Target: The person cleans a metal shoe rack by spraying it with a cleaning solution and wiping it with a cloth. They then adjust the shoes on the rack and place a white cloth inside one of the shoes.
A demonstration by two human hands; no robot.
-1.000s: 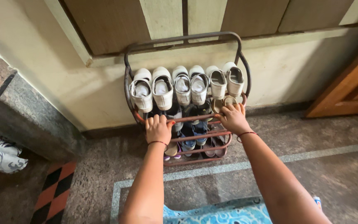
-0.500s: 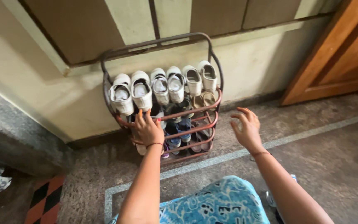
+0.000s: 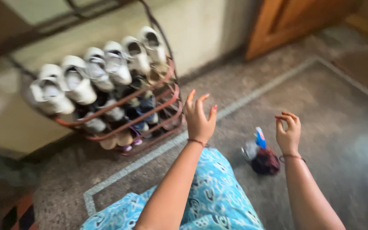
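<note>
A brown metal shoe rack [image 3: 173, 76] stands against the wall, its top tier lined with several white shoes [image 3: 107, 68] and darker shoes on the tiers below. My left hand [image 3: 199, 117] hovers just right of the rack's end, fingers spread, holding nothing. My right hand [image 3: 288, 132] is farther right over the stone floor, fingers loosely curled and empty. Just left of and below that hand, a small bundle [image 3: 263, 155] of dark red, blue and white items lies on the floor. The view is motion-blurred.
A wooden door [image 3: 294, 25] stands at the upper right. A pale inlaid strip [image 3: 243, 100] runs across the speckled floor. Blue patterned cloth [image 3: 209, 200] covers my lap at the bottom. Red and black tiles [image 3: 18, 213] show at the lower left.
Both hands have let go of the rack and pulled away to the right. The view has swung right and tilted, bringing the bundle on the floor into sight.
</note>
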